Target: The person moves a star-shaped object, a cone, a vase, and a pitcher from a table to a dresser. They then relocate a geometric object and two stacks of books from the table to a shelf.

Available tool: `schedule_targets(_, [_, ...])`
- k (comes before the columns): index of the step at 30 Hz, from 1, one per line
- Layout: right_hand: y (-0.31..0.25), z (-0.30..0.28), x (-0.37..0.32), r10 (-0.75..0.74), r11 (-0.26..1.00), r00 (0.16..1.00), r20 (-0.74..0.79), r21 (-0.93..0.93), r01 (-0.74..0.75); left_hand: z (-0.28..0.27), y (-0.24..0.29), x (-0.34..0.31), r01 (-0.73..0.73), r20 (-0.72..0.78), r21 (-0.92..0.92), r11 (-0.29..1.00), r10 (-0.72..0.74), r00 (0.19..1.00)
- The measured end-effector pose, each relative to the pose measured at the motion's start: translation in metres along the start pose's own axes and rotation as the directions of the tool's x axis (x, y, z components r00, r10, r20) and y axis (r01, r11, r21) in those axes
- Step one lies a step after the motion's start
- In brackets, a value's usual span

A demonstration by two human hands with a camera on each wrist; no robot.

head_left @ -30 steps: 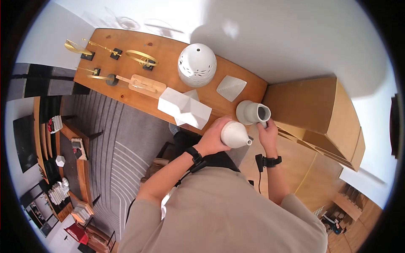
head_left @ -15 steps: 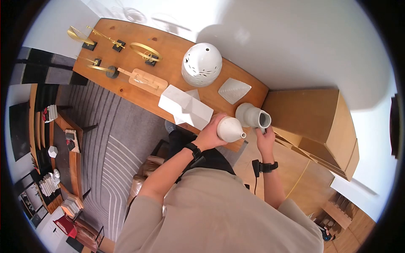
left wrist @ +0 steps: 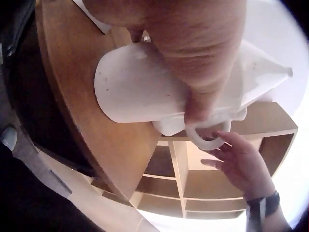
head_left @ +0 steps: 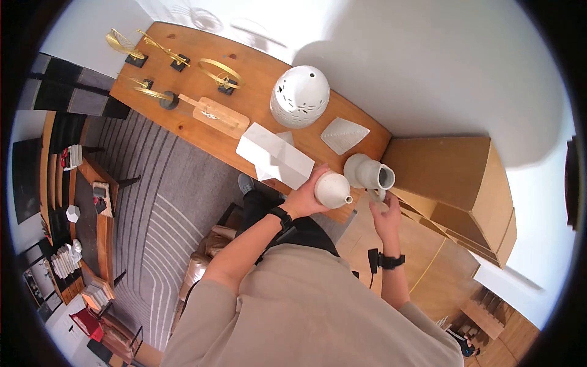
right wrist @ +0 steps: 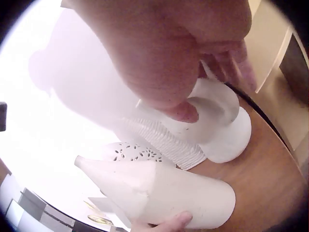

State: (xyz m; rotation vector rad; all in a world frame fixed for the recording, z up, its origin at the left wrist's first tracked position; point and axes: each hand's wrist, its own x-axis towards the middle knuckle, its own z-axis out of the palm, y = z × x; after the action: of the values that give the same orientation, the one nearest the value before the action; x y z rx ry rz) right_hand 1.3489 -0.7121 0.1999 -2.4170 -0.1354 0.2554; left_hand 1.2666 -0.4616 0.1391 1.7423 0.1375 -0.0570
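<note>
Two hands [right wrist: 166,53], one at a pale jug [right wrist: 231,140], one on a white cone-necked bottle [right wrist: 178,191]

Your desk [head_left: 257,92] carries a pierced white vessel [head_left: 299,98]. Left of it, you see a gold ring sculpture [head_left: 224,65].

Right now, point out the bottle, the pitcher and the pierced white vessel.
Bottle [head_left: 332,188], head view: its body.
Pitcher [head_left: 366,174], head view: its outer side.
Pierced white vessel [head_left: 299,98], head view: its outer wall.

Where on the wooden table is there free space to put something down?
Bare tabletop lies between the ring sculpture and the perforated vase. Around the pitcher it is crowded: the ribbed piece, bottle, left hand and geometric block are close.
</note>
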Motion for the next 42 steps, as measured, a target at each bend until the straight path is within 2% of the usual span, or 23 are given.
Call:
schedule_targets(2, [-0.008, -0.015, -0.015, -0.059, 0.981, 0.996, -0.067, -0.191, 0.045, -0.001, 0.002, -0.001, -0.006, -0.004, 0.004, 1.000, 0.006, 1.000])
schedule_targets(3, [-0.025, -0.022, -0.023, -0.076, 0.980, 0.995, -0.059, -0.187, 0.063, -0.003, 0.004, -0.002, -0.007, -0.023, 0.009, 1.000, 0.008, 1.000])
schedule_targets(5, [-0.063, -0.033, -0.042, 0.029, 0.999, 0.972, -0.234, -0.035, -0.038, -0.006, 0.010, -0.006, 0.017, -0.002, -0.026, 1.000, -0.017, 1.000])
schedule_targets(6, [-0.065, -0.036, -0.046, 0.012, 0.999, 0.974, -0.226, -0.027, -0.019, -0.008, 0.010, -0.009, 0.014, -0.022, -0.017, 1.000, -0.015, 1.000])
schedule_targets(8, [-0.067, -0.040, -0.051, -0.033, 0.999, 0.979, -0.200, 0.022, 0.038, -0.008, 0.006, -0.019, 0.159, 0.050, 0.063, 0.985, -0.162, 0.985])
schedule_targets(13, [-0.101, -0.023, -0.043, -0.242, 0.944, 0.943, -0.230, 0.168, 0.283, -0.038, -0.020, -0.063, 0.140, 0.113, 0.214, 0.967, -0.167, 0.980])
schedule_targets(15, [-0.123, -0.013, -0.037, -0.336, 0.888, 0.917, -0.214, 0.252, 0.384, -0.063, -0.019, -0.085, 0.184, 0.165, 0.303, 0.935, -0.242, 0.956])
schedule_targets(16, [-0.138, -0.008, -0.037, -0.352, 0.876, 0.913, -0.207, 0.273, 0.399, -0.078, -0.018, -0.097, 0.195, 0.137, 0.315, 0.929, -0.248, 0.959])
schedule_targets(18, [-0.170, 0.001, -0.037, -0.445, 0.804, 0.876, -0.185, 0.349, 0.482, -0.110, -0.016, -0.121, 0.300, 0.081, 0.152, 0.942, -0.314, 0.946])
schedule_targets(20, [-0.200, 0.012, -0.039, -0.501, 0.756, 0.848, -0.173, 0.390, 0.526, -0.140, -0.016, -0.148, 0.333, -0.039, 0.171, 0.927, -0.331, 0.943])
schedule_targets(22, [-0.227, 0.027, -0.041, -0.591, 0.694, 0.793, -0.149, 0.407, 0.594, -0.171, -0.031, -0.180, 0.427, -0.275, -0.023, 0.904, -0.416, 0.866])
schedule_targets(26, [-0.285, 0.067, -0.047, -0.645, 0.635, 0.754, -0.124, 0.462, 0.619, -0.227, -0.081, -0.261, 0.629, -0.621, -0.040, 0.777, -0.512, 0.593])
schedule_targets(27, [-0.302, 0.076, -0.053, -0.608, 0.679, 0.789, -0.081, 0.462, 0.571, -0.240, -0.099, -0.284, 0.693, -0.671, -0.001, 0.721, -0.514, 0.534])
schedule_targets(28, [-0.318, 0.088, -0.056, -0.633, 0.660, 0.770, -0.081, 0.462, 0.592, -0.250, -0.122, -0.308, 0.753, -0.719, 0.029, 0.657, -0.510, 0.473])
schedule_targets(30, [-0.349, 0.120, -0.058, -0.691, 0.626, 0.719, -0.079, 0.432, 0.649, -0.263, -0.192, -0.365, 0.773, -0.682, -0.225, 0.593, -0.663, 0.310])
schedule_targets(32, [-0.384, 0.153, -0.065, -0.698, 0.598, 0.712, -0.078, 0.482, 0.640, -0.261, -0.256, -0.421, 0.823, -0.626, -0.380, 0.421, -0.773, 0.107])
schedule_targets(33, [-0.404, 0.168, -0.069, -0.706, 0.621, 0.708, -0.028, 0.457, 0.637, -0.265, -0.282, -0.453, 0.923, -0.516, 0.025, 0.384, -0.786, 0.341])
schedule_targets(34, [-0.424, 0.184, -0.072, -0.713, 0.641, 0.701, 0.024, 0.430, 0.636, -0.267, -0.302, -0.480, 0.833, -0.317, 0.431, 0.347, -0.806, 0.500])
schedule_targets(35, [-0.441, 0.201, -0.075, -0.745, 0.606, 0.666, 0.032, 0.450, 0.656, -0.261, -0.317, -0.500, 0.872, -0.327, -0.321, 0.369, -0.908, 0.264])
schedule_targets(36, [-0.461, 0.217, -0.078, -0.769, 0.583, 0.637, 0.046, 0.457, 0.672, -0.258, -0.325, -0.510, 0.416, -0.151, -0.892, 0.178, -0.984, 0.097])
schedule_targets(37, [-0.481, 0.233, -0.082, -0.799, 0.559, 0.597, 0.079, 0.464, 0.687, -0.272, -0.282, -0.500, 0.325, -0.160, -0.939, 0.112, -0.979, -0.126])
schedule_targets(40, [-0.527, 0.283, -0.092, -0.858, 0.499, 0.489, 0.156, 0.478, 0.723, -0.296, -0.253, -0.513, 0.330, -0.271, -0.918, 0.219, -0.955, -0.121])
schedule_targets(42, [-0.559, 0.314, -0.101, -0.893, 0.449, 0.399, 0.208, 0.459, 0.767, -0.306, -0.246, -0.517, 0.257, -0.319, -0.926, 0.275, -0.936, -0.148])
